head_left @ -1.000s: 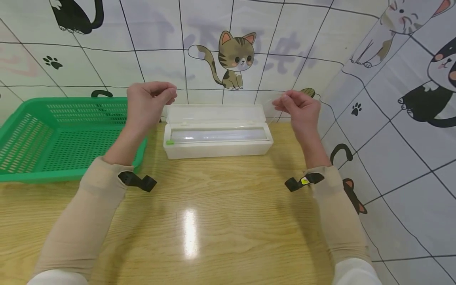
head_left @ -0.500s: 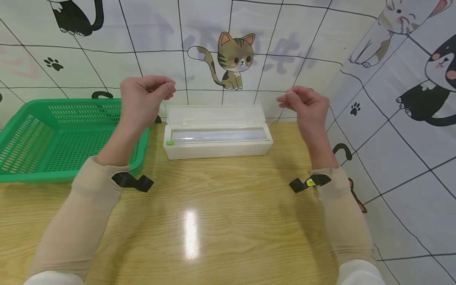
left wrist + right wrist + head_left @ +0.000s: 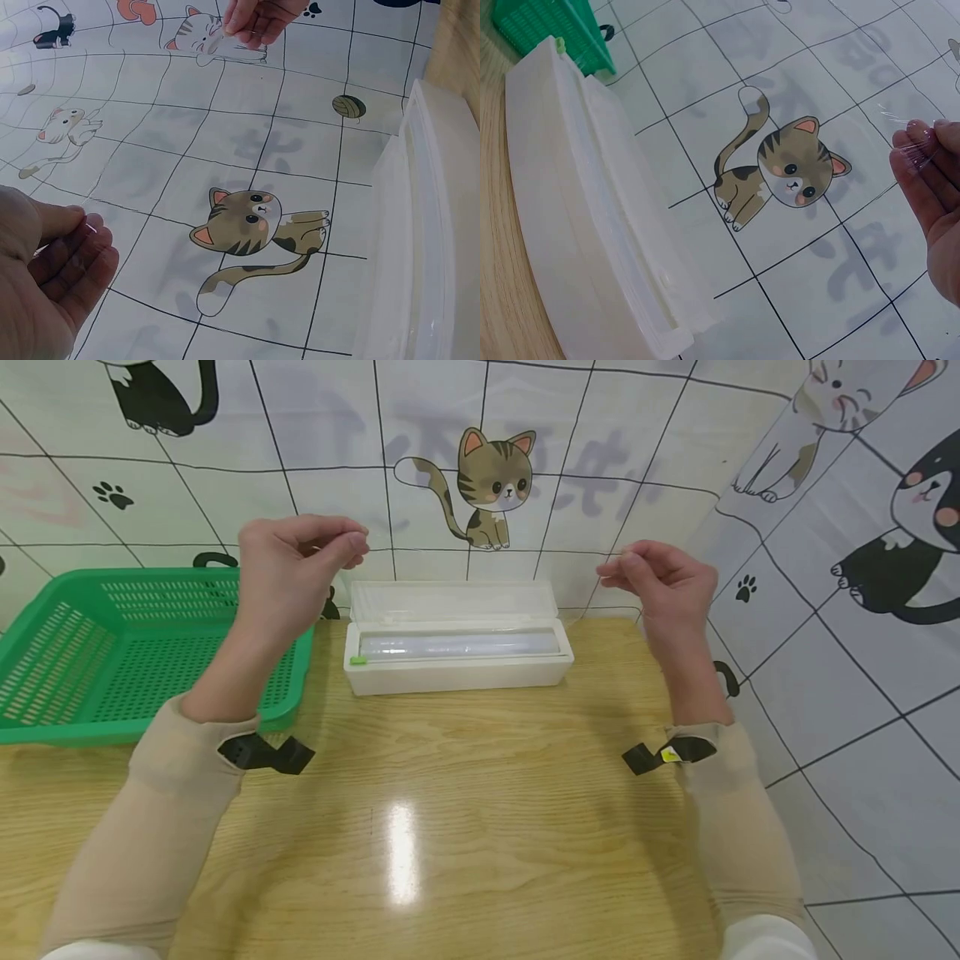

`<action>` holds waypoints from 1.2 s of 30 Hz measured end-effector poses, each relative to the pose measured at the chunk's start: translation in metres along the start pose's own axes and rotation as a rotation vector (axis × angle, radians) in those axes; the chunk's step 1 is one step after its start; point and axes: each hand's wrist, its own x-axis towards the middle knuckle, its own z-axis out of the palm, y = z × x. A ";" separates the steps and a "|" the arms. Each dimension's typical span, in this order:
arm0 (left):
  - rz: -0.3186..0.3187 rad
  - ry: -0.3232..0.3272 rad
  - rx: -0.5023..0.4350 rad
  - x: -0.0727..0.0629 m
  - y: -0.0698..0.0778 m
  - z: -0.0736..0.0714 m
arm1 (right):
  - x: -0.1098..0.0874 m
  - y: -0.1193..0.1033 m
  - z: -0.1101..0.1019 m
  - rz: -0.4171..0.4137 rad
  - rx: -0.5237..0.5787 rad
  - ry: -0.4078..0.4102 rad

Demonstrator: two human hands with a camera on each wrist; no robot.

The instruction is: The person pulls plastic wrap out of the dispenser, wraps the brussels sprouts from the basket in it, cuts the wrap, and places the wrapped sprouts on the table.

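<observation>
My left hand (image 3: 281, 577), raised at the back left of a white cling film box (image 3: 461, 680), pinches with thumb and fingers. Mirroring it at the box's right, my right hand (image 3: 666, 597) pinches thin clear cling film (image 3: 919, 155); wrinkles of it shine at the fingertips in the right wrist view. Between the hands the film is so transparent that its outline is mostly lost against the wall. The box's lid (image 3: 453, 602) stands open at the back. Inside lies a roll of cling film (image 3: 459, 646), and a small green slider (image 3: 358, 660) sits at the left front edge.
Left of the box stands a green plastic basket (image 3: 180, 647) with perforated sides, partly behind my left arm. A wall sheet printed with cats (image 3: 495, 485) rises close behind the box and along the right side. Everything stands on a wooden table (image 3: 480, 777).
My hands have moved farther apart: the left one leftward and slightly up, the right one rightward. The box and basket have stayed in place.
</observation>
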 end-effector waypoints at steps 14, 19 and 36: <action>0.131 -0.039 -0.042 -0.030 0.014 -0.007 | -0.019 -0.020 -0.013 -0.033 -0.061 -0.050; 0.187 -0.039 -0.033 -0.039 0.015 -0.010 | -0.026 -0.023 -0.015 -0.120 -0.085 -0.088; 0.308 -0.092 -0.094 -0.079 0.017 -0.017 | -0.066 -0.028 -0.027 -0.137 -0.039 -0.121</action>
